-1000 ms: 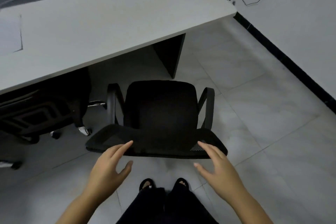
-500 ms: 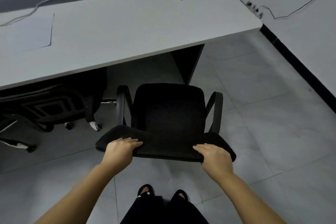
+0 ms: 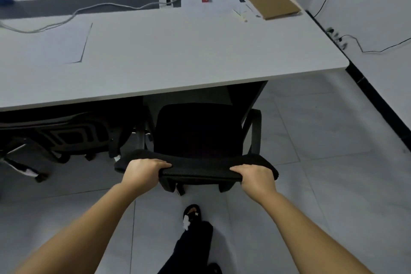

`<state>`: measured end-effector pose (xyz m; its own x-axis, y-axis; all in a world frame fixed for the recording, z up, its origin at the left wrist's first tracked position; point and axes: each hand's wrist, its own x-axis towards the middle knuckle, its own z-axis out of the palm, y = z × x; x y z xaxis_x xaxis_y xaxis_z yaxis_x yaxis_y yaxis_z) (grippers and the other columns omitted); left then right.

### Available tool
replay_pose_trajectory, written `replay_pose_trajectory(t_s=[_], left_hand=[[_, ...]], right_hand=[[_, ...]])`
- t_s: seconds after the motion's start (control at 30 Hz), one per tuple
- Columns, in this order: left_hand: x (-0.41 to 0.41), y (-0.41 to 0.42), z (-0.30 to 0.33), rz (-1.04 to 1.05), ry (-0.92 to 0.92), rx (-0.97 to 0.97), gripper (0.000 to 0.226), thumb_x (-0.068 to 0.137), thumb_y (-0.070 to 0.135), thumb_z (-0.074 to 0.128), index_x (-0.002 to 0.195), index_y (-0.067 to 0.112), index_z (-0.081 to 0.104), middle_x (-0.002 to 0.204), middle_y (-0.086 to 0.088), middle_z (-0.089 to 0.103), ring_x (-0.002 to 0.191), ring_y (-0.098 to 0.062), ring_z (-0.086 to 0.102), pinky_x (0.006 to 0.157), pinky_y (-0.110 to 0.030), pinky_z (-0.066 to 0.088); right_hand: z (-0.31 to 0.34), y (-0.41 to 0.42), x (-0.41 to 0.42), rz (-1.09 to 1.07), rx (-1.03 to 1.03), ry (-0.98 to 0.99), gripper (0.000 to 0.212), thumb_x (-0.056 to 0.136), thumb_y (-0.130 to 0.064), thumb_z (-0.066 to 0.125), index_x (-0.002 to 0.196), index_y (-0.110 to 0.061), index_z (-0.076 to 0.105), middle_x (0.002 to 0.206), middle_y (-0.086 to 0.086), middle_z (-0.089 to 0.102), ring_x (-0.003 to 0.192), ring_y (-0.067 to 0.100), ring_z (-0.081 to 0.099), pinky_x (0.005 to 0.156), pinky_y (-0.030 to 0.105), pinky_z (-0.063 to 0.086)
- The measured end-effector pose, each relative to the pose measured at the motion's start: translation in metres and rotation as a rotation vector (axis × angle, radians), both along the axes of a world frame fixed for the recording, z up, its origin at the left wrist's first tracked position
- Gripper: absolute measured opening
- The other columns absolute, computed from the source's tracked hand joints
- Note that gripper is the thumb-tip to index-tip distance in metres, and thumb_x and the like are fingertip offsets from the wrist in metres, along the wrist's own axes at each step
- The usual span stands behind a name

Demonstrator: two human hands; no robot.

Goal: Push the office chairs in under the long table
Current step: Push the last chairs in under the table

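The long white table [image 3: 178,51] fills the upper half of your view, its near edge running from the left border to a rounded corner at the right, close to a white wall with a black baseboard [image 3: 375,95]. Beneath it lies a pale tiled floor [image 3: 311,140]. Directly in front of you stands the black office chair [image 3: 198,135], its seat facing the table; the front of the seat sits just at the table's near edge, beside the dark table leg panel [image 3: 249,98], while the backrest and both armrests remain out on your side. To its left, a second black chair [image 3: 66,135] sits tucked under the tabletop, only its backrest frame and casters showing. Your left hand [image 3: 144,171] grips the left part of the backrest's top edge, fingers curled over the upper surface; your right hand [image 3: 255,176] grips the right part of the same edge in the same manner, and both forearms extend forward from the bottom of the view. One foot in a dark sandal [image 3: 192,213] steps forward between your arms, just behind the chair's base. On the far right of the tabletop rest a flat brown cardboard sheet [image 3: 272,4] and scattered papers [image 3: 224,0]; a grey cable [image 3: 100,6] trails across the table's far side.
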<state>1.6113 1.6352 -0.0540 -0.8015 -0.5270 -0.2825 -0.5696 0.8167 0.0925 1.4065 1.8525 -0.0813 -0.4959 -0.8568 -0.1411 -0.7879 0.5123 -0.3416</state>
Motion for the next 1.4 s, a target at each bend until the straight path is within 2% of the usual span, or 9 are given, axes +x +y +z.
replay_pose_trajectory(t_s=[0.17,0.33,0.53,0.67,0.9,1.1,1.2,1.3,1.4], left_hand=[[-0.028,-0.045,-0.001,0.013,0.0,-0.017,0.047,0.09,0.016,0.048,0.129,0.042,0.049,0.136,0.017,0.053,0.124,-0.006,0.049,0.091,-0.023,0.044],[-0.064,-0.074,-0.001,0.017,0.012,0.005,0.048,0.09,0.015,0.046,0.131,0.04,0.047,0.139,0.015,0.05,0.127,-0.007,0.046,0.092,-0.023,0.042],[-0.119,-0.097,0.0,0.056,0.011,0.015,0.051,0.09,0.011,0.043,0.133,0.039,0.044,0.142,0.013,0.047,0.13,-0.007,0.043,0.091,-0.024,0.041],[-0.155,-0.104,-0.001,0.115,0.021,0.021,0.051,0.089,0.012,0.044,0.132,0.04,0.044,0.142,0.015,0.047,0.128,-0.008,0.046,0.09,-0.025,0.042],[-0.218,-0.102,-0.007,0.217,0.097,0.022,0.051,0.087,0.012,0.046,0.131,0.039,0.047,0.139,0.015,0.05,0.125,-0.008,0.049,0.088,-0.023,0.043],[-0.22,-0.108,-0.002,0.197,0.121,0.011,0.057,0.041,0.004,0.082,0.088,0.036,0.074,0.087,0.014,0.076,0.075,-0.009,0.073,0.05,-0.016,0.051],[-0.22,-0.112,0.0,0.176,0.093,0.033,0.063,0.03,0.006,0.084,0.083,0.038,0.074,0.081,0.019,0.075,0.069,-0.004,0.072,0.044,-0.013,0.048],[-0.213,-0.11,-0.006,0.134,0.09,0.024,0.064,0.029,0.007,0.083,0.084,0.038,0.074,0.082,0.02,0.075,0.069,-0.004,0.071,0.044,-0.013,0.048],[-0.209,-0.111,-0.008,0.118,0.127,0.001,0.069,0.035,0.01,0.082,0.098,0.036,0.07,0.089,0.016,0.075,0.076,-0.007,0.072,0.047,-0.017,0.052]], right_hand=[[-0.007,-0.047,-0.032,0.021,-0.001,-0.011,0.041,0.084,-0.004,0.051,0.116,-0.028,0.063,0.114,-0.001,0.069,0.104,0.02,0.063,0.079,0.03,0.048],[-0.004,-0.077,-0.073,0.032,0.012,0.03,0.043,0.057,0.001,0.078,0.087,-0.03,0.074,0.075,-0.005,0.076,0.065,0.018,0.071,0.049,0.024,0.051],[-0.001,-0.117,-0.141,0.07,0.04,0.067,0.043,0.073,0.002,0.064,0.104,-0.027,0.07,0.097,0.001,0.075,0.085,0.024,0.07,0.063,0.03,0.051],[0.003,-0.136,-0.186,0.14,0.095,0.107,0.055,0.04,-0.002,0.084,0.082,-0.036,0.074,0.07,-0.011,0.075,0.056,0.009,0.068,0.039,0.017,0.045],[0.002,-0.16,-0.272,0.192,0.067,0.01,0.045,0.066,0.002,0.067,0.1,-0.028,0.071,0.092,-0.003,0.076,0.084,0.024,0.07,0.063,0.033,0.054],[0.003,-0.166,-0.281,0.31,0.012,0.031,0.053,0.036,-0.006,0.086,0.079,-0.033,0.074,0.068,-0.014,0.074,0.06,0.007,0.069,0.043,0.015,0.048],[0.003,-0.168,-0.279,0.351,-0.029,0.023,0.053,0.033,-0.006,0.085,0.077,-0.035,0.073,0.064,-0.017,0.071,0.053,0.003,0.065,0.04,0.012,0.044],[0.005,-0.162,-0.279,0.338,-0.018,0.008,0.056,0.038,-0.006,0.084,0.085,-0.036,0.073,0.077,-0.018,0.073,0.064,0.002,0.068,0.049,0.012,0.047],[0.015,-0.165,-0.275,0.381,0.074,-0.1,0.056,0.074,-0.012,0.065,0.125,-0.031,0.054,0.126,-0.007,0.061,0.115,0.012,0.057,0.089,0.02,0.045]])
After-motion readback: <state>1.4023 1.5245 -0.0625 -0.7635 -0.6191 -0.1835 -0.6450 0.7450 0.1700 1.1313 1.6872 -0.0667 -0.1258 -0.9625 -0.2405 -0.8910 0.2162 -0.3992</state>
